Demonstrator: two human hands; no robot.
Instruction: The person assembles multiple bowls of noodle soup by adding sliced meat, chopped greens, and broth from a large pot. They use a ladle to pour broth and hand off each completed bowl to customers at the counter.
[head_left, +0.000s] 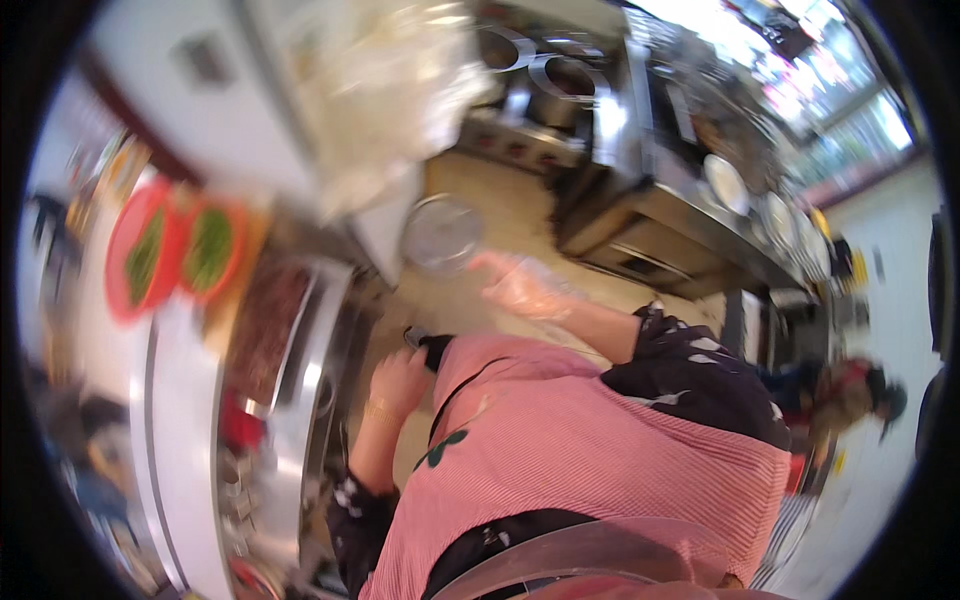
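My right hand (525, 285), in a clear plastic glove, reaches forward. Its fingers are closed at the edge of a round, greyish, see-through bowl (443, 235), which is held out over the floor. Blur hides whether the bowl is plastic or thin metal. My left hand (398, 380) wears no glove and hangs low beside the pink apron (570, 430), near the counter on the left. Motion smears its fingers, and nothing shows plainly in it.
On the left counter stand two red baskets (118, 265) of green vegetables and a tray (270, 330) of dark reddish food. Ahead hangs whitish plastic sheeting (375, 100). A stove (515, 140) and a steel worktable (640, 235) with plates lie beyond. Another person (850, 395) is at the right.
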